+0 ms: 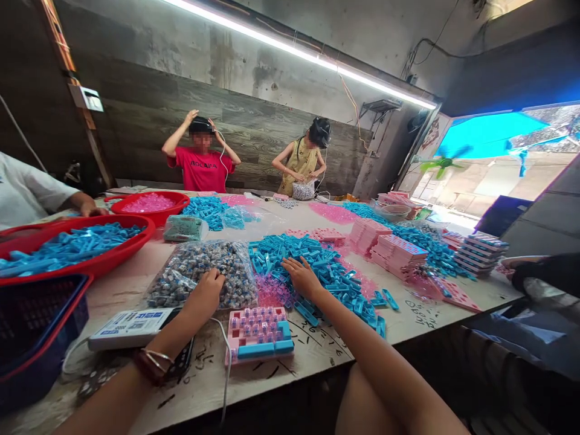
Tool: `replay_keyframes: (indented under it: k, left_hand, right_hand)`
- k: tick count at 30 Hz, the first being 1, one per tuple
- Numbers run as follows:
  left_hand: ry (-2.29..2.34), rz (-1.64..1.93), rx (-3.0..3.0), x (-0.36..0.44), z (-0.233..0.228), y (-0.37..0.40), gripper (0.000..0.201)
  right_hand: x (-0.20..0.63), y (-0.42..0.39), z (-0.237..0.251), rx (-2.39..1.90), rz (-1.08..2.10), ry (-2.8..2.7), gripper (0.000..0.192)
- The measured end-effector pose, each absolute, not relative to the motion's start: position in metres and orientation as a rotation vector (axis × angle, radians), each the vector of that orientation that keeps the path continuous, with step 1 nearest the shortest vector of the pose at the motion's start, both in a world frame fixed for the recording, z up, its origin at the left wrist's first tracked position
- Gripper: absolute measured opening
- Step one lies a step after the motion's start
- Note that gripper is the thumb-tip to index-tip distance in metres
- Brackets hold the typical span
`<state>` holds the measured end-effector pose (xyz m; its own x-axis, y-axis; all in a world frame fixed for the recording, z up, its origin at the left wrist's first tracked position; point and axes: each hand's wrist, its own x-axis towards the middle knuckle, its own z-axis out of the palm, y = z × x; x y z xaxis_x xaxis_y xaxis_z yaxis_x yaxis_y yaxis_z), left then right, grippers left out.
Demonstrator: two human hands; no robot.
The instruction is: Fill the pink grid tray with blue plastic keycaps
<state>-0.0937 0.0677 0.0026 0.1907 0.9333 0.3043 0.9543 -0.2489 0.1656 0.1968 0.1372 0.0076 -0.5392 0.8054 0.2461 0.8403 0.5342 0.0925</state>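
On the scribbled worktable, near edge: pink tray with blue parts, unheld. Left hand, fingers curled, is rested on a clear bag of small parts; right hand, fingers spread, is laid on loose blue pieces. Red basins are ranged left; a grey plank wall under strip lighting is seen behind.

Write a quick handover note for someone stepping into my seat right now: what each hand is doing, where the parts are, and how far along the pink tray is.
Left hand: reaching into the clear bag of small grey pieces; grip hidden.
Right hand: fingers spread, resting on the pile of blue bars.
Pink tray: at the table edge between the arms, with blue bars along its bottom and right side, pieces seated in most slots.
Done: tray looks largely filled.
Left: cannot tell which slots remain open.
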Motion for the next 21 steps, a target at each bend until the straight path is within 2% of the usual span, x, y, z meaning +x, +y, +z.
replay_keyframes:
  k: [6,15,21]
  left_hand:
    - [-1.892,-0.521,-2.379,-0.095,0.005,0.067,0.048]
    - [-1.871,-0.500,-2.386,-0.097,0.005,0.071,0.030]
    - [-1.848,-0.441,-2.397,-0.092,0.010,0.063,0.031]
  right_hand:
    - [0.183,0.133,0.011,-1.347,-0.270,-2.622,0.042]
    - [0.184,0.134,0.018,-1.408,-0.230,-2.530,0.018]
    - [0.189,0.135,0.014,-1.435,-0.184,-2.479,0.032]
